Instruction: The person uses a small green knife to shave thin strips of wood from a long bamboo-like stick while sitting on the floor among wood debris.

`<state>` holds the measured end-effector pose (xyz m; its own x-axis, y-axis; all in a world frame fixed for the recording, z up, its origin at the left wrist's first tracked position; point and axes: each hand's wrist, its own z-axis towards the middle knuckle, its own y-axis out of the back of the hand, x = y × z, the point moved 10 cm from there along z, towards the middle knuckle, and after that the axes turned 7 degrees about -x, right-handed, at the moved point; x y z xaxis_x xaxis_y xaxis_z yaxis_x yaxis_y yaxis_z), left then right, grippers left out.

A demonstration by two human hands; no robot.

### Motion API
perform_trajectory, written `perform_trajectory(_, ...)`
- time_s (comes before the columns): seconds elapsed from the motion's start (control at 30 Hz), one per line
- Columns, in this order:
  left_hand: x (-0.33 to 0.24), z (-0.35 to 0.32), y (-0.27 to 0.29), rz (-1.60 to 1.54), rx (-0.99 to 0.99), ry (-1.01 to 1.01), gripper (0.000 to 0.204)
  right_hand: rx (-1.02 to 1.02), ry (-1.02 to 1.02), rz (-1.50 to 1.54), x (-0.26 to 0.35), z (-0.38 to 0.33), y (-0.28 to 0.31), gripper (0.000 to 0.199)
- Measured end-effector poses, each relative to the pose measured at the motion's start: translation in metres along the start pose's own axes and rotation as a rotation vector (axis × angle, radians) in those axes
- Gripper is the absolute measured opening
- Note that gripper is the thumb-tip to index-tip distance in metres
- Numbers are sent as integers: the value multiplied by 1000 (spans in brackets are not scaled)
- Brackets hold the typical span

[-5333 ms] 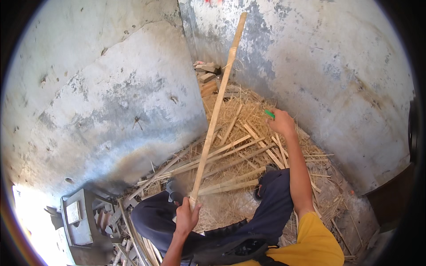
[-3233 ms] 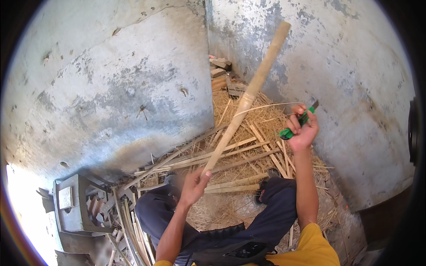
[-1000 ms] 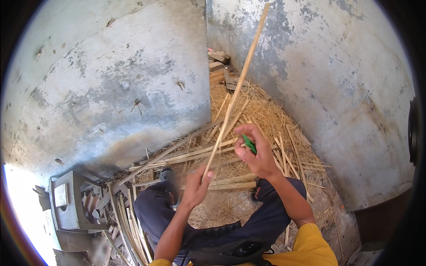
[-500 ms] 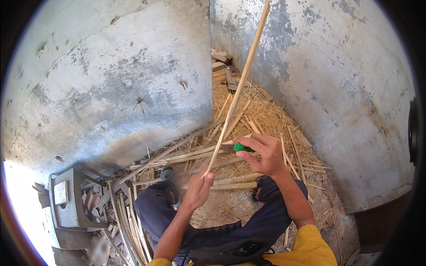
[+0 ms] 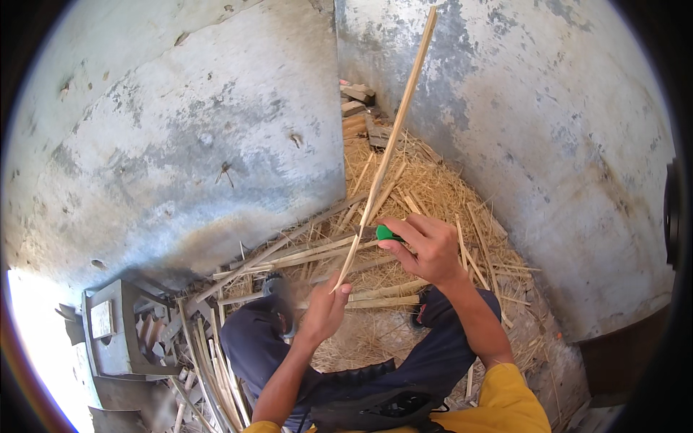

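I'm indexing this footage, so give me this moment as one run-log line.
left hand: grips pale strip near lower end | right hand: holds green-handled knife beside strip | below: straw-like shavings, loose strips

You can read no text, brand, number or sign here. The pale rectangle [image 5: 102, 318] on the front of the grey box [image 5: 124, 352] gives you no readable letter, and neither does the green knife handle [image 5: 388, 234].
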<state>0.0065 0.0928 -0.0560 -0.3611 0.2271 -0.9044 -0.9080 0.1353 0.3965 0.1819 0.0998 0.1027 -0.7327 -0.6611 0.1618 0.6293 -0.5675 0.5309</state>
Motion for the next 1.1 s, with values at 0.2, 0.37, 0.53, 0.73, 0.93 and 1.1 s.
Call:
perform_trajectory(0.2,-8,-3,-5,6,7,-11,39,-85,77,-122,5,1,12,33)
perform_trajectory(0.37,-12,-2,-6,-18,-35,-25,49,-122,117,-209,6,2,14,36)
perform_trajectory(0.53,-9,-2,-6,18,-7,-2,40,-139,124,-260,7,-1,11,36)
perform_trajectory(0.73,-14,0,-4,15,-67,-24,47,-167,139,-322,10,0,10,35)
perform_trajectory(0.93,0,-4,-12,-152,46,29,53,-177,188,-321,15,5,13,34)
perform_trajectory(1.1,8,-4,-15,-205,96,62,54,-102,158,-237,10,11,12,31)
